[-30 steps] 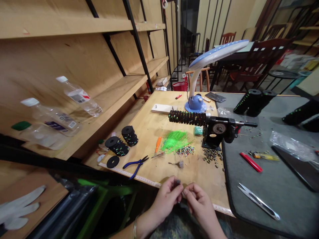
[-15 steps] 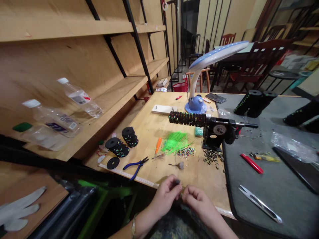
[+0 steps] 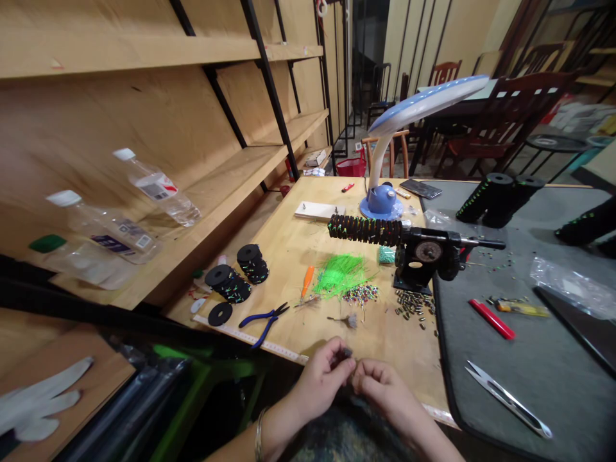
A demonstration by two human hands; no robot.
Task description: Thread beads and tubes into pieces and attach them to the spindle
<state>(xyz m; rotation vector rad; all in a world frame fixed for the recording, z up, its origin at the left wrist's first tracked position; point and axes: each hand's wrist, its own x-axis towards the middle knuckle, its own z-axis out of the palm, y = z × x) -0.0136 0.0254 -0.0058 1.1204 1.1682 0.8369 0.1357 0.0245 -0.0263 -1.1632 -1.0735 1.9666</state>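
Left hand [image 3: 321, 380]: thumb and fingertips closed in a pinch on a small dark tuft [image 3: 344, 353], fuzzy and grey-black, little more than a speck above my knuckles. It sits in the air just off the near edge of the wooden table [image 3: 385, 346], over my lap.

Right hand [image 3: 385, 387]: fingers curled, thumb and forefinger pressed together right against the left fingertips. What lies between them is too small to make out. Both palms turn inward, knuckles up, wrists low; a thin bangle [image 3: 260, 437] rides my left wrist.

Near things, going outward:
- a measuring tape [image 3: 269, 343] flat along the table edge (its marks too fine to read);
- a second grey tuft [image 3: 348, 319] lying on the wood just beyond my hands;
- blue pliers [image 3: 264, 318] to the left, an orange-handled tool [image 3: 306, 281] above them;
- a heap of green strands [image 3: 342, 272], mixed beads [image 3: 360, 294] beside it, dark metal bits [image 3: 412, 303] to the right;
- stacks of black discs [image 3: 235, 276] further left;
- a black vise [image 3: 424, 258] holding a rod of dark wound pieces [image 3: 364, 229];
- a blue lamp [image 3: 382, 200] behind it;
- on the grey mat [image 3: 529, 359], a red lighter [image 3: 491, 318] and thread snips [image 3: 508, 398].

Bottles [image 3: 156, 188] on the shelf carry labels; the print is unreadable.
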